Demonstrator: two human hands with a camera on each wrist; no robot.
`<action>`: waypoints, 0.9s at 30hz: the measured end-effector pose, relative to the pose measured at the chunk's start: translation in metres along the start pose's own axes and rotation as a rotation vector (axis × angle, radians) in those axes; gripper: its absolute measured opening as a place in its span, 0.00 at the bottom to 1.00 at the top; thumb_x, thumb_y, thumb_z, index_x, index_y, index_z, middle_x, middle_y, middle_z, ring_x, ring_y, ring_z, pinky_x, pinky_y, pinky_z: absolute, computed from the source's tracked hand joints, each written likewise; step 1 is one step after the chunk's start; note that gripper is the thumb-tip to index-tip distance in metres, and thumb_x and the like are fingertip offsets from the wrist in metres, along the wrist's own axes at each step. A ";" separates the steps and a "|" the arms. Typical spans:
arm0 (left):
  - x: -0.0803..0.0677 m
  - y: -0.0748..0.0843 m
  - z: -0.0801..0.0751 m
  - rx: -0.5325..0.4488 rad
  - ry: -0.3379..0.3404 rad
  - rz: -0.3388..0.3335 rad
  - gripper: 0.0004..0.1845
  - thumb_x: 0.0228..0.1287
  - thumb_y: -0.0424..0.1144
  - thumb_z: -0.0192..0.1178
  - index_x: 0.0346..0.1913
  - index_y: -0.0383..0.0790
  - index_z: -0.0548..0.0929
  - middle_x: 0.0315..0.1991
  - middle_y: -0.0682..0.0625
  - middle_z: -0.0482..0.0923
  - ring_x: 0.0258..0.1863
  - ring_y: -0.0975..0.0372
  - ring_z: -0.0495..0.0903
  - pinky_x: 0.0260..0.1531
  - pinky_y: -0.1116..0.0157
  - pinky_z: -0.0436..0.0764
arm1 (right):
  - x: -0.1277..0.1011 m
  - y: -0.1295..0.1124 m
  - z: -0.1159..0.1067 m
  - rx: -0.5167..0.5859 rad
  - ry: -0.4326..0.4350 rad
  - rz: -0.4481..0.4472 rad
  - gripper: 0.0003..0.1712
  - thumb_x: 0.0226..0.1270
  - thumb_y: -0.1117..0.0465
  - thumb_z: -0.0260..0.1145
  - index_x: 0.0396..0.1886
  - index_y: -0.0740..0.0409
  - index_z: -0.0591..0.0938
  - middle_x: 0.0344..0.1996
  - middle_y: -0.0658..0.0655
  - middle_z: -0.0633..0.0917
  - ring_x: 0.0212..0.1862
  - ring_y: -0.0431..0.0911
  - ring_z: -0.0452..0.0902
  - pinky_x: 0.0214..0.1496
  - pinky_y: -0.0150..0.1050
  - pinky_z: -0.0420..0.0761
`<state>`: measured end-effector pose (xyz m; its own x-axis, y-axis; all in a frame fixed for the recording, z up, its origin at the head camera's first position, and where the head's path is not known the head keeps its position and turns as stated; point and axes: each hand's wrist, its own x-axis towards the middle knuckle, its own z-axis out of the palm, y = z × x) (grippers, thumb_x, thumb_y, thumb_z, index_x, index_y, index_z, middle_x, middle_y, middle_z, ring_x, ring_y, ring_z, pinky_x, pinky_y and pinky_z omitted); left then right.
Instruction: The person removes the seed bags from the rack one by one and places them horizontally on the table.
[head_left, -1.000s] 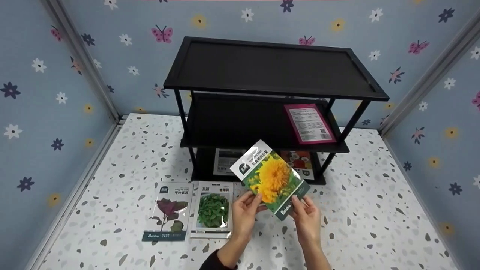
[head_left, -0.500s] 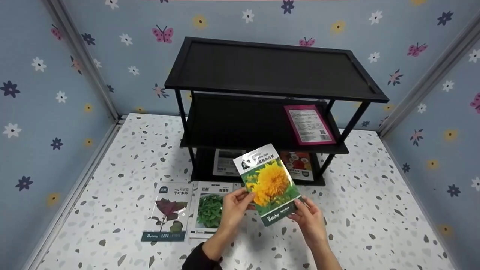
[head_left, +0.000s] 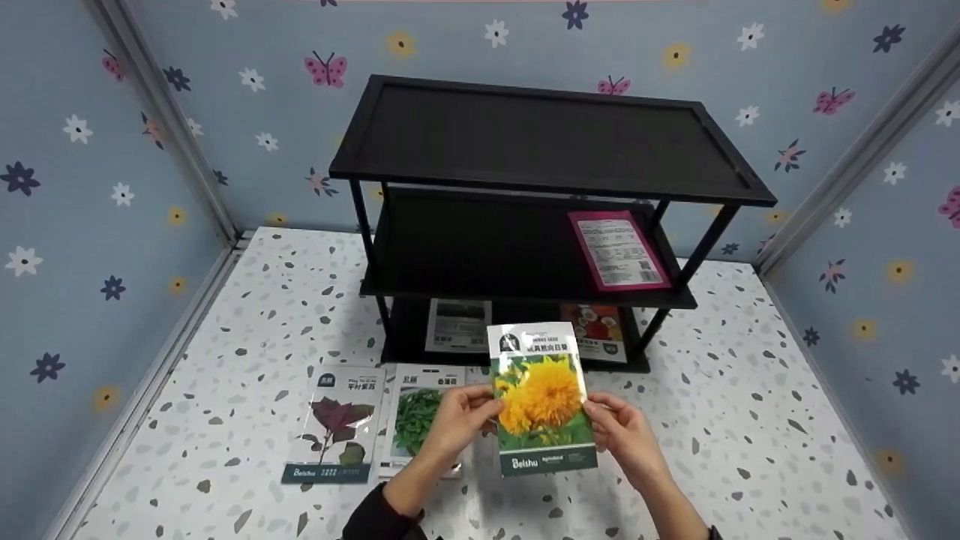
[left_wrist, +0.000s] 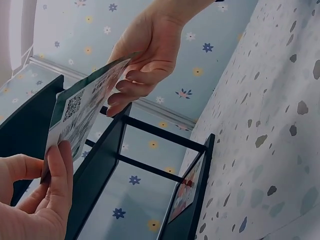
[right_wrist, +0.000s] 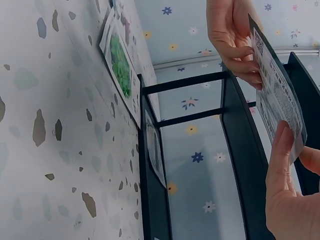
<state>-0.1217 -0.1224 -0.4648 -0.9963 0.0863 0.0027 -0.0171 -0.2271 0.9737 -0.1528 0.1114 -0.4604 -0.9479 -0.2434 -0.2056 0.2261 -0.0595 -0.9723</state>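
A seed packet with yellow flowers (head_left: 544, 397) is held upright in front of the black shelf, its picture side facing the head camera. My left hand (head_left: 456, 421) pinches its left edge between thumb and fingers. On the opposite edge my right hand (head_left: 628, 436) pinches it the same way. Both wrist views show the printed back of the packet (left_wrist: 82, 107), with a code block near one end. To the left on the table lie a purple-leaf seed packet (head_left: 337, 424) and a green-leaf seed packet (head_left: 416, 420), the latter partly hidden by my left hand.
A three-tier black shelf (head_left: 555, 142) stands behind the hands. Its middle tier bears a pink-edged packet (head_left: 621, 251) at the right. On the bottom tier lie a pale packet (head_left: 457, 326) and a packet with red pictures (head_left: 600, 330). Flower-patterned walls (head_left: 187, 135) enclose the speckled table.
The yellow-flower packet has turned from a slant to nearly upright and come slightly lower. My left hand has shifted left and my right hand has moved slightly right, both still gripping it.
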 end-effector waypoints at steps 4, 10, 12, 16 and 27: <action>-0.001 0.001 0.000 0.024 -0.011 -0.024 0.15 0.56 0.29 0.56 0.44 0.20 0.74 0.28 0.46 0.79 0.22 0.64 0.76 0.24 0.68 0.79 | -0.001 0.001 0.001 -0.061 0.008 -0.029 0.17 0.60 0.65 0.60 0.45 0.73 0.72 0.27 0.56 0.82 0.26 0.42 0.76 0.20 0.27 0.71; -0.001 -0.002 0.000 0.068 0.027 0.007 0.17 0.57 0.30 0.56 0.46 0.19 0.73 0.32 0.42 0.79 0.24 0.63 0.77 0.25 0.66 0.79 | -0.001 0.003 0.006 -0.129 0.085 -0.066 0.16 0.59 0.66 0.61 0.44 0.74 0.73 0.27 0.56 0.82 0.24 0.41 0.75 0.17 0.27 0.68; -0.002 -0.001 0.000 0.082 0.065 0.046 0.16 0.57 0.29 0.57 0.45 0.19 0.73 0.32 0.40 0.78 0.25 0.61 0.78 0.25 0.65 0.80 | 0.000 0.004 0.008 -0.159 0.117 -0.085 0.17 0.58 0.66 0.62 0.44 0.73 0.74 0.28 0.57 0.82 0.24 0.42 0.76 0.17 0.28 0.69; -0.006 0.002 0.003 0.151 0.157 0.165 0.12 0.55 0.25 0.58 0.41 0.19 0.75 0.30 0.36 0.76 0.24 0.51 0.78 0.21 0.64 0.79 | 0.001 0.010 0.014 -0.203 0.155 -0.140 0.16 0.57 0.67 0.63 0.43 0.75 0.75 0.28 0.58 0.81 0.24 0.42 0.77 0.20 0.30 0.76; 0.005 -0.039 -0.004 0.436 0.306 0.257 0.11 0.52 0.30 0.62 0.38 0.26 0.79 0.25 0.44 0.78 0.21 0.59 0.79 0.23 0.71 0.78 | 0.013 0.038 0.020 -0.358 0.197 -0.249 0.13 0.56 0.68 0.64 0.38 0.74 0.78 0.27 0.64 0.82 0.23 0.43 0.77 0.23 0.36 0.80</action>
<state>-0.1260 -0.1172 -0.5037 -0.9440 -0.2173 0.2483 0.1999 0.2221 0.9543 -0.1516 0.0866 -0.4981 -0.9958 -0.0739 0.0545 -0.0716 0.2532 -0.9648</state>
